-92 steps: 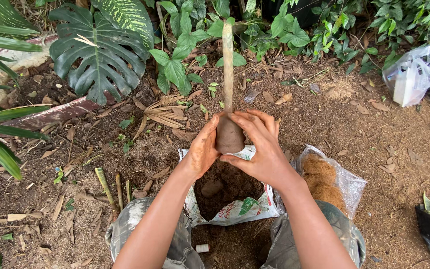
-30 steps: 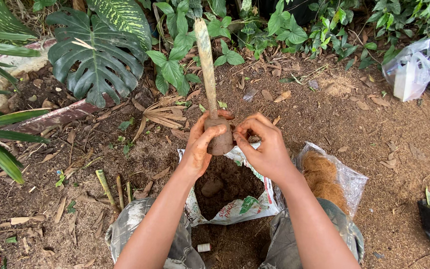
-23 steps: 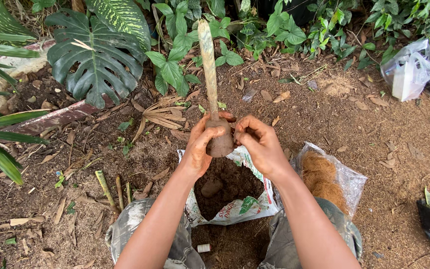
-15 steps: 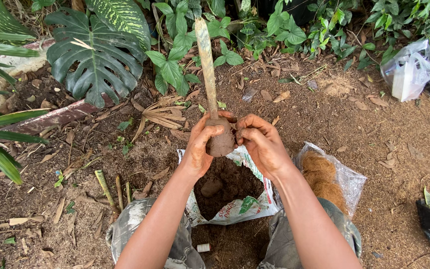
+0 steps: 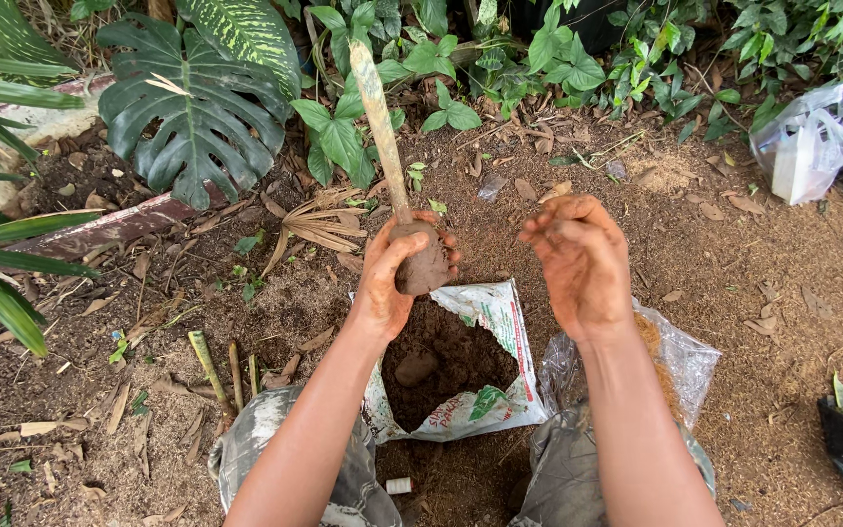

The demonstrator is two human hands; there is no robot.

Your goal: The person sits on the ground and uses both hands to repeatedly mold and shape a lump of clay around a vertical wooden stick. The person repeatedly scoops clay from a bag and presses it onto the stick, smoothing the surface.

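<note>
Head view: left hand [image 5: 387, 278] grips mud-balled cutting [image 5: 412, 244].

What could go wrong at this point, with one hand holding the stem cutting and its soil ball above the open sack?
1. Only the left hand grips the soil ball; the right hand is apart, so the ball may crumble or slip.
2. The stem cutting tilts and stands tall above the ball; its leverage could crack the soil.
3. The ball sits near the edge of the soil sack, so falling bits might land on the ground.
</note>
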